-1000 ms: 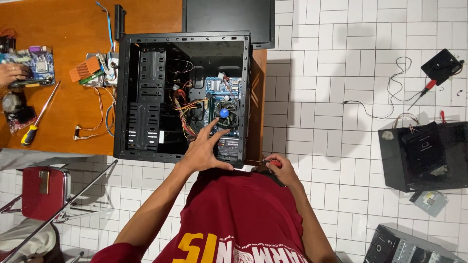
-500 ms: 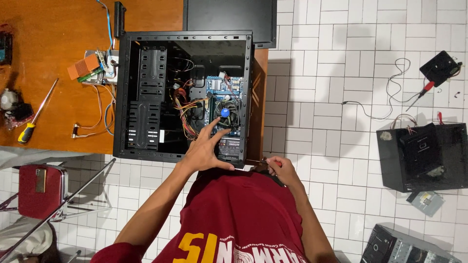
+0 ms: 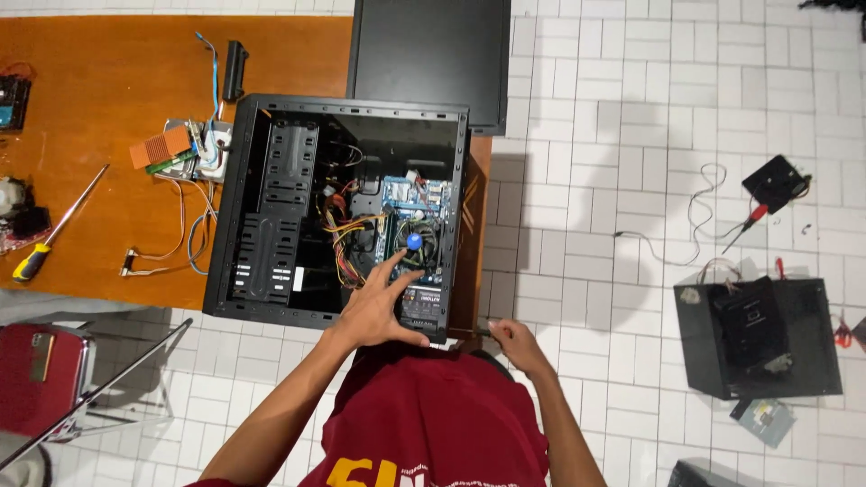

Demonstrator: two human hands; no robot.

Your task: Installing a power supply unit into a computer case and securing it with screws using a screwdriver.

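An open black computer case lies on its side at the edge of an orange wooden table. Inside it are a blue motherboard, a cooler fan with a blue centre and bundled coloured cables. My left hand reaches into the case, fingers spread on the board just below the fan. At the case's near right corner, my right hand is closed on a thin dark tool that points at the case's edge.
A black side panel lies beyond the case. On the table are a yellow-handled screwdriver, loose cables and small boards. A red chair stands at the lower left. On the tiled floor at right are a black box, a drive and a red-handled screwdriver.
Another person's hand and a circuit board at the table's left edge have gone out of view. My hands stay at the case, almost unmoved.
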